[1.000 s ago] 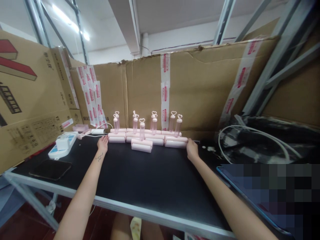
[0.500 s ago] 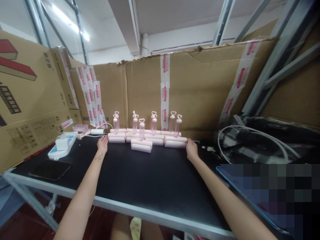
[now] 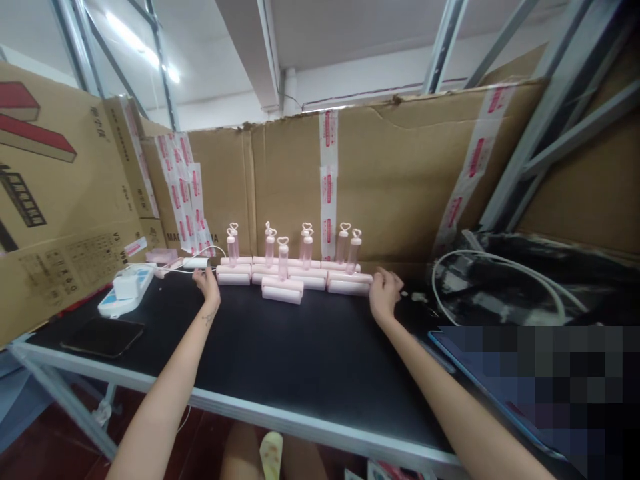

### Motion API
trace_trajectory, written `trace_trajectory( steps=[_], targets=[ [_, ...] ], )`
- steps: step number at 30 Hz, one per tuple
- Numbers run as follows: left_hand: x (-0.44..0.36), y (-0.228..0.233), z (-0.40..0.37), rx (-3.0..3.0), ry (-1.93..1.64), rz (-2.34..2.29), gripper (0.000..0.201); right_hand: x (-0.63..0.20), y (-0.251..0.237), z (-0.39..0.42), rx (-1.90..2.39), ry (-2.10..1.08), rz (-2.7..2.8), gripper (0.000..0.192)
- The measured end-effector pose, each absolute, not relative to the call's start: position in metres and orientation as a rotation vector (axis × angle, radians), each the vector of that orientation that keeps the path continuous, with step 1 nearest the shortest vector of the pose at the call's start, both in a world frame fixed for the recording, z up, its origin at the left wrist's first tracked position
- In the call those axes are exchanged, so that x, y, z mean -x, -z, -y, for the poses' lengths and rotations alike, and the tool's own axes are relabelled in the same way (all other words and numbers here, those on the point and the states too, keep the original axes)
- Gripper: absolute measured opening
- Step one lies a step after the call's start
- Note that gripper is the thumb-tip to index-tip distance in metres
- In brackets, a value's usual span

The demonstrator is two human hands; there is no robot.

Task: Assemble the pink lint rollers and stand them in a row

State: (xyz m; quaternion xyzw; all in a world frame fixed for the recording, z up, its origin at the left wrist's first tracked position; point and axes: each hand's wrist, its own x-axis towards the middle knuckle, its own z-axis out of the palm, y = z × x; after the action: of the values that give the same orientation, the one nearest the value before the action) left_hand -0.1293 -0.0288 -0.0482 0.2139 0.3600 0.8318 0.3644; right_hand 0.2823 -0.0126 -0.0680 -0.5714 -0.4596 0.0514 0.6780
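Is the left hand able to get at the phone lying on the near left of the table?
Probably yes. The left hand rests by the pink holders, and only bare black tabletop lies between it and the phone.

A packing or stockroom workspace is suggested: a black tabletop is walled in by taped cardboard cartons, metal racking and rows of identical pink products.

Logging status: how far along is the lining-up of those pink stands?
Done: eight pink stands sit grouped in rows at the table's back edge, tubes upright. In hand: the left hand and right hand flank the group's ends, holding nothing. Left: one stand sits ahead of the rows; any squaring up looks unfinished.
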Motion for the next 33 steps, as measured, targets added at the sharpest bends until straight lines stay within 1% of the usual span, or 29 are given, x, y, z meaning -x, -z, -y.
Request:
trace_trajectory(
  steps=[2,4,7,9,11,14,19,24,26,28,29,31,33],
  targets=[
    [0.116,0.039,0.036,-0.739,-2.179,-0.935,0.035,-0.271,0.056,0.023,1.255,-0.005,1.135,0.033],
    [0.098,0.032,0.043,-0.970,-2.122,-0.928,0.036,-0.253,0.044,0.031,1.206,0.053,1.286,0.034],
    [0.069,0.032,0.052,-1.282,-1.882,-0.891,0.035,-0.216,0.038,0.042,1.138,0.050,1.568,0.032],
    [0.052,0.040,0.058,-1.468,-1.709,-0.890,0.044,-0.190,0.042,0.049,1.117,0.021,1.749,0.032],
    [0.041,0.049,0.063,-1.693,-1.556,-0.958,0.055,-0.171,0.051,0.056,1.123,0.004,1.887,0.036],
    [0.033,0.060,0.066,-1.915,-1.420,-1.043,0.059,-0.159,0.057,0.065,1.167,0.015,2.012,0.039],
    [0.020,0.063,0.070,-1.945,-1.349,-0.907,0.068,-0.177,0.032,0.071,1.171,0.019,2.223,0.034],
    [-0.002,0.068,0.082,-1.783,-1.295,-0.741,0.078,-0.205,0.011,0.085,1.130,-0.044,2.399,0.039],
    [-0.009,0.073,0.089,-1.754,-1.267,-0.785,0.086,-0.215,0.013,0.096,1.135,-0.044,2.413,0.038],
    [-0.014,0.078,0.096,-1.786,-1.143,-0.828,0.099,-0.222,0.017,0.107,1.147,-0.007,2.407,0.036],
    [-0.015,0.080,0.099,-1.823,-1.055,-0.843,0.103,-0.223,0.018,0.113,1.148,0.012,2.404,0.035],
    [-0.015,0.081,0.104,-1.908,-0.903,-0.862,0.097,-0.222,0.021,0.121,1.127,0.023,2.398,0.033],
    [-0.013,0.078,0.106,-1.980,-0.830,-0.891,0.083,-0.217,0.023,0.126,1.101,-0.014,2.375,0.032]
  ],
)
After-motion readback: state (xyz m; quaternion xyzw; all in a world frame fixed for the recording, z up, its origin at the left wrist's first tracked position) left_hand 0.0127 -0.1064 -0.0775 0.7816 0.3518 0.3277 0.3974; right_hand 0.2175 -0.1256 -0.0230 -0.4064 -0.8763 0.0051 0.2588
